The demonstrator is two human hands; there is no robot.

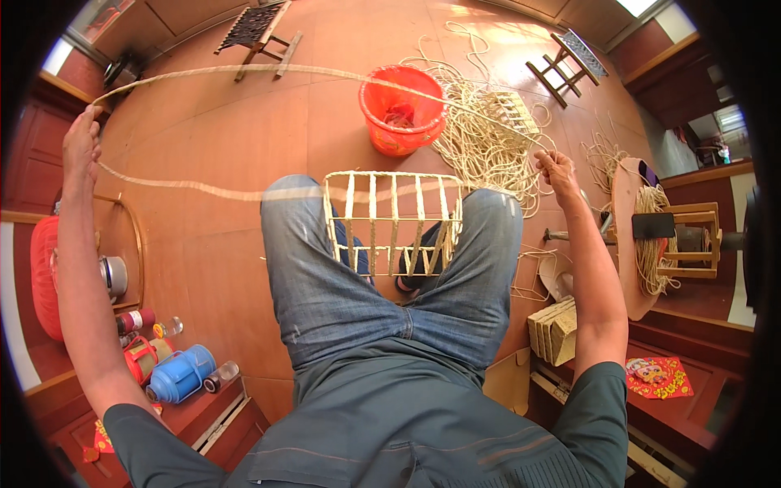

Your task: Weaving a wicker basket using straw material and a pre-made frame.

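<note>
My left hand (81,146), raised at the far left, has its fingers closed on a long pale cord (203,68). My right hand (556,171), right of my right knee, grips the same cord. The cord arches across above the red bucket, and a motion-blurred length sags over my knees. Between my knees sits a rectangular frame (394,218) partly wrapped in pale cord, with several upright wrapped strands.
Tangled cord (480,138) lies beside a red bucket (381,130). Two folding stools (252,32) (569,57) stand farther off. A blue flask (181,376) and jars are at left; stacked woven pieces (549,329) and a round board (625,244) at right.
</note>
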